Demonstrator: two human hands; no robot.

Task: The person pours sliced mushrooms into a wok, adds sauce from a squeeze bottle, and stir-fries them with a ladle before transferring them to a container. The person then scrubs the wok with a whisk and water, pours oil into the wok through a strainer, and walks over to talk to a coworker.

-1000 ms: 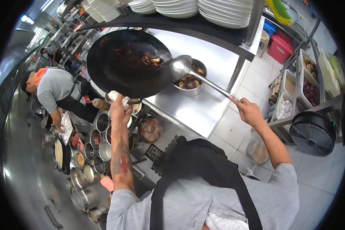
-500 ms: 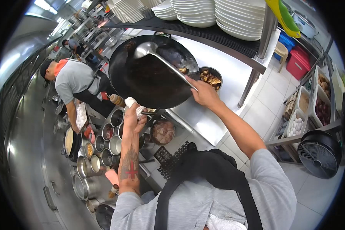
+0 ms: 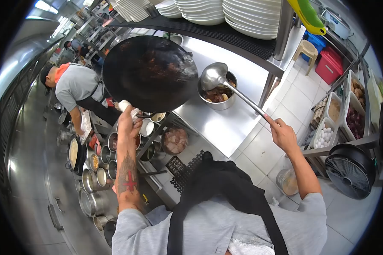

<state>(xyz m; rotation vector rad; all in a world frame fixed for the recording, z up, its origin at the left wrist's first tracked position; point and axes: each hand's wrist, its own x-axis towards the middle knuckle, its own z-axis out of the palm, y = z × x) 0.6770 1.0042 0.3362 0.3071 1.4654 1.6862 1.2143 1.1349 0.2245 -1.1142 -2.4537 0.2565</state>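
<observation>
My left hand (image 3: pixel 130 122) is closed round the wok handle, with a white cloth (image 3: pixel 124 105) in the grip. The black wok (image 3: pixel 147 78) is held up, tilted, over the steel counter's left end; its inside shows dark, wet residue. My right hand (image 3: pixel 283 135) grips the end of a long steel ladle (image 3: pixel 214 75). The ladle's bowl is over the rim of a round metal pot (image 3: pixel 222 105) on the counter. Dark brown, glossy pieces of food (image 3: pixel 217 94) show inside the pot, partly hidden by the ladle.
Stacked white plates (image 3: pixel 251 19) stand on the shelf above the steel counter (image 3: pixel 225 131). A co-worker (image 3: pixel 78 85) bends over the left work line, near several metal pots (image 3: pixel 93 204). A pot of raw meat (image 3: pixel 174 140) sits below the wok. A black fan (image 3: pixel 350 172) stands right.
The wok has moved left, away from the pot, and its inside looks emptier. The ladle has gone from inside the wok to over the pot, as my right hand moved right and down.
</observation>
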